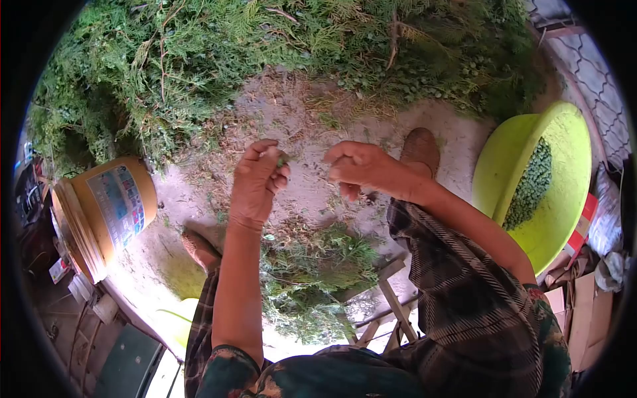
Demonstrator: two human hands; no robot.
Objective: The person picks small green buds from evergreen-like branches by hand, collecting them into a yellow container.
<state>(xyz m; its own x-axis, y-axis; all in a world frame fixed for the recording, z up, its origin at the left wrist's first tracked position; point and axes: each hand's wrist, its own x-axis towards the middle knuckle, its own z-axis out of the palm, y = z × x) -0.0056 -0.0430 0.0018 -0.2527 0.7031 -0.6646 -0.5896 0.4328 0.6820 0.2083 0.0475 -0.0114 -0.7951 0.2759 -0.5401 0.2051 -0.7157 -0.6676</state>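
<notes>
My left hand [255, 182] is held above the dirt floor, its fingers curled and closed. A small green piece of plant [283, 161] shows between the thumb and fingers; its exact kind is too small to tell. To its right, apart from it, my right hand [363, 167] has bent, closed fingers, slightly blurred, and anything inside them is hidden. Beyond both hands lies a large heap of green conifer branches [292, 50]. Below the hands, between the legs, is a smaller pile of cut conifer sprigs [315, 262].
At right, a tilted lime-green basin [564, 179] holds many small green cones [531, 186]. A yellow bucket [136, 192] with a label lies at left. Between the legs stands a wooden frame [393, 298]. Cardboard [587, 318] is at lower right; wire mesh [590, 73] stands behind the basin.
</notes>
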